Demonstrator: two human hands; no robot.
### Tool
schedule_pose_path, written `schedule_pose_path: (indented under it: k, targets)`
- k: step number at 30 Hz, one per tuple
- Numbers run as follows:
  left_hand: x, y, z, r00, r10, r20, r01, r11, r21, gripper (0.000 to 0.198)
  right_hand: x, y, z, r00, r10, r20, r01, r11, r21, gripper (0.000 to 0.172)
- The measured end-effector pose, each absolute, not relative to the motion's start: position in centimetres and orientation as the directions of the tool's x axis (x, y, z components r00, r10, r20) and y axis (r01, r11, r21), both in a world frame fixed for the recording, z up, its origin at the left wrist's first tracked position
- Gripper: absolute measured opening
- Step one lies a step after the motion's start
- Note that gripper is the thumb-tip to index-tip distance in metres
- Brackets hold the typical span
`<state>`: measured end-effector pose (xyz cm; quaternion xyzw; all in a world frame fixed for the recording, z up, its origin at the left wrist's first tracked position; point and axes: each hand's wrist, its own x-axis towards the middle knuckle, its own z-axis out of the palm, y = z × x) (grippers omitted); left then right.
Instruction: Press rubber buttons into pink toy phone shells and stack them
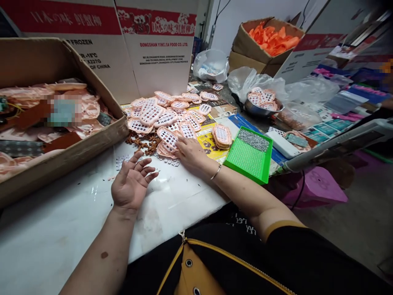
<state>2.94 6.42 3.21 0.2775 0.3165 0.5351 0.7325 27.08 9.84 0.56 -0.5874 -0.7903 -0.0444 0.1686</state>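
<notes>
My left hand point(132, 182) rests palm up on the white table sheet point(172, 200), fingers spread and empty. My right hand point(190, 151), with a thin bracelet on the wrist, reaches forward and lies on a pink perforated rubber keypad piece point(167, 137) at the near edge of a loose heap of the same pink pieces point(166, 112). Its fingers are curled onto the piece. A small neat stack of pink pieces point(221, 136) sits just right of that hand.
A green tray point(245, 159) with a patch of small grey parts lies to the right. An open cardboard box point(67, 151) of pink parts stands at left. Behind are printed cartons point(159, 53), a metal bowl point(260, 108) of pieces, plastic bags and a box of orange parts point(272, 39).
</notes>
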Motion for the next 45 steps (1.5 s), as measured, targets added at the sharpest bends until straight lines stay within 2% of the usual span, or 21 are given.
schedule_pose_path:
  k: [3,5,6,7,8,10,11,14,16,18,20,21,23,25,28,31,35,38,41,43,45]
  targets:
    - [3.1,6.7,2.6,0.129,0.984,-0.120,-0.487,0.168,0.857,0.058,26.7,10.1,0.6,-0.187,0.894,0.408,0.940,0.283,-0.190,0.025]
    - [3.4,6.6,1.8,0.006,0.994,0.113,-0.180,-0.110,0.978,0.058,26.5,9.4,1.2,-0.111,0.874,0.472,0.909,0.282,-0.308,0.026]
    - [3.6,6.4,1.4,-0.007,0.953,0.304,0.039,-0.304,0.952,0.061,26.3,8.7,1.7,-0.066,0.870,0.489,0.872,0.289,-0.396,0.028]
    - [3.8,6.2,1.1,0.043,0.867,0.496,0.248,-0.491,0.835,0.068,26.0,7.9,2.3,-0.027,0.876,0.481,0.813,0.299,-0.499,0.030]
    - [4.0,6.0,0.8,0.137,0.756,0.640,0.400,-0.633,0.663,0.075,25.6,7.0,2.9,-0.005,0.896,0.443,0.728,0.307,-0.613,0.035]
    - [4.2,5.4,0.5,0.319,0.586,0.745,0.544,-0.757,0.363,0.085,24.7,5.1,4.2,-0.083,0.959,0.271,0.492,0.276,-0.826,0.045]
    - [4.2,5.1,0.4,0.392,0.546,0.741,0.563,-0.779,0.276,0.086,24.4,4.3,4.8,-0.164,0.970,0.177,0.371,0.227,-0.900,0.048]
    - [4.2,4.5,0.5,0.533,0.495,0.686,0.504,-0.837,0.212,0.082,23.8,3.3,6.0,-0.338,0.941,0.033,0.195,0.104,-0.975,0.053]
    - [4.0,4.7,0.7,0.490,0.486,0.724,0.476,-0.845,0.245,0.079,23.8,4.1,6.1,-0.362,0.932,0.023,0.167,0.089,-0.982,0.060]
    - [3.6,5.4,1.0,0.288,0.511,0.810,0.477,-0.810,0.342,0.079,23.6,5.6,5.7,-0.314,0.949,0.035,0.154,0.087,-0.984,0.069]
    - [2.8,6.2,1.7,-0.041,0.589,0.807,0.369,-0.742,0.560,0.082,23.0,7.4,5.0,-0.244,0.968,0.060,0.244,0.121,-0.962,0.069]
    - [2.3,6.7,2.2,-0.209,0.656,0.725,0.237,-0.685,0.689,0.086,22.5,8.2,4.5,-0.242,0.967,0.086,0.343,0.168,-0.924,0.063]
    - [1.0,7.3,3.3,-0.490,0.789,0.370,-0.139,-0.490,0.860,0.084,20.8,9.4,3.4,-0.346,0.928,0.139,0.551,0.321,-0.770,0.044]
    - [-0.3,7.6,4.4,-0.523,0.842,0.132,-0.321,-0.338,0.885,0.060,18.3,10.1,2.5,-0.512,0.841,0.172,0.641,0.508,-0.575,0.029]
    - [-1.9,7.7,5.6,-0.511,0.852,-0.119,-0.519,-0.195,0.832,0.049,13.9,10.6,1.3,-0.686,0.700,0.195,0.615,0.702,-0.359,0.027]
    - [-2.4,7.7,6.3,-0.527,0.824,-0.207,-0.596,-0.185,0.781,0.048,9.8,11.2,0.4,-0.751,0.633,0.189,0.609,0.774,-0.171,0.024]
    - [-2.0,7.9,6.9,-0.485,0.867,-0.118,-0.558,-0.203,0.805,0.067,7.1,11.9,-0.2,-0.817,0.546,0.187,0.556,0.831,0.002,0.026]
    - [-1.4,8.0,7.1,-0.407,0.911,-0.073,-0.632,-0.223,0.742,0.069,8.1,11.8,-0.1,-0.793,0.575,0.200,0.587,0.810,0.001,0.027]
    - [-0.7,7.9,7.0,-0.344,0.937,-0.067,-0.690,-0.203,0.695,0.064,11.3,11.2,0.0,-0.724,0.661,0.194,0.659,0.747,-0.086,0.025]
    - [-0.2,7.7,6.8,-0.289,0.955,-0.070,-0.708,-0.164,0.687,0.064,13.9,10.6,-0.2,-0.658,0.710,0.251,0.672,0.704,-0.230,0.020]
    - [0.5,7.4,6.4,-0.233,0.968,-0.089,-0.713,-0.108,0.692,0.065,16.4,10.1,-0.3,-0.527,0.771,0.358,0.636,0.637,-0.435,0.025]
